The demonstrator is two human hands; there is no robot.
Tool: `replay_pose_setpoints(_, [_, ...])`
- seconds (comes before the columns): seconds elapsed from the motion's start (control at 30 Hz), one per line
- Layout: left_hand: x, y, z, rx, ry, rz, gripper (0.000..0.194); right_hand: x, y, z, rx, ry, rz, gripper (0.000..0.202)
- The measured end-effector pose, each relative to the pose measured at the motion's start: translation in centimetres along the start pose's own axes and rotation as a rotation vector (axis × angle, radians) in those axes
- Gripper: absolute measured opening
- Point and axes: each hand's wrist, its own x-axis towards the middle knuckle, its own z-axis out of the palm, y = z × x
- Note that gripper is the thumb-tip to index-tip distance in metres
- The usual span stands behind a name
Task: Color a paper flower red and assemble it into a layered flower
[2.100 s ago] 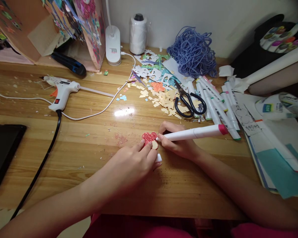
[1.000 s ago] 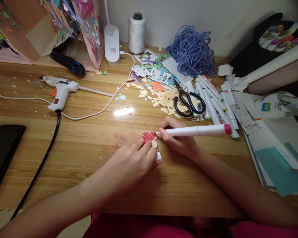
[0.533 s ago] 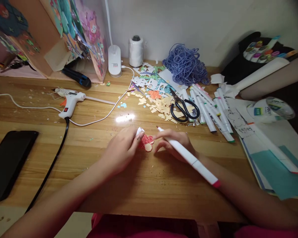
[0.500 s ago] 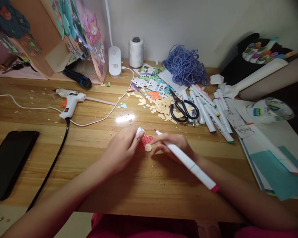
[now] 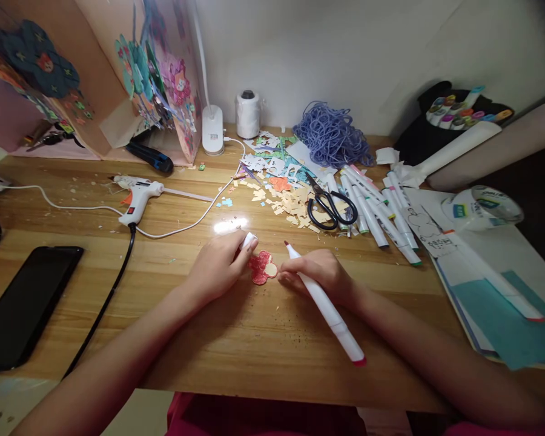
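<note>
Wood with a glossy, streaky grain makes up the desk (image 5: 200, 357), and on it lies a small flower-shaped cutout (image 5: 260, 267), its rounded lobes scribbled red except for one pale, smooth petal. The cutout sits between the two hands, which are apart from each other. The left hand (image 5: 218, 263) pinches a stubby white cap (image 5: 248, 240) just beside the red lobes. The right hand (image 5: 320, 272) grips a long, smooth white marker (image 5: 324, 306), tilted with its dark tip up and its crimson end toward the near edge, while its fingertips meet or nearly meet the pale petal; the exact contact is hard to tell. Farther back, black looped scissors (image 5: 331, 209) rest by angular, confetti-like paper scraps (image 5: 290, 197) and a tangled heap of blue cord (image 5: 329, 134). White-barrelled pens (image 5: 375, 215) fan out beside them. At the left are a hard white glue gun (image 5: 140, 197) and a flat, glossy black phone (image 5: 27, 306).
</note>
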Motion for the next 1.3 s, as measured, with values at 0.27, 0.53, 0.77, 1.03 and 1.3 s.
replay_pose_setpoints(0.27, [-0.7, 0.6, 0.1, 0.107, 0.105, 0.094, 0.029, 0.0, 0.0, 0.4, 0.093, 0.032, 0.196, 0.002])
replay_pose_setpoints(0.53, [-2.3, 2.4, 0.0, 0.228, 0.136, 0.275, 0.026, 1.2, 0.6, -0.1, 0.841, 0.088, 0.716, 0.028])
replay_pose_setpoints(0.77, [-4.0, 3.9, 2.2, 0.324, 0.256, 0.584, 0.021, 1.8, -0.6, 0.6, 0.587, -0.106, 0.721, 0.009])
replay_pose_setpoints(1.03, [-4.3, 3.3, 3.2, 0.431, 0.186, 0.598, 0.022, 1.7, -1.2, 0.6, 0.465, -0.194, 0.611, 0.002])
replay_pose_setpoints(1.3, [-4.0, 3.4, 2.9, 0.407, 0.127, 0.58, 0.02, 1.9, -1.4, 0.7, 0.293, -0.203, 0.503, 0.007])
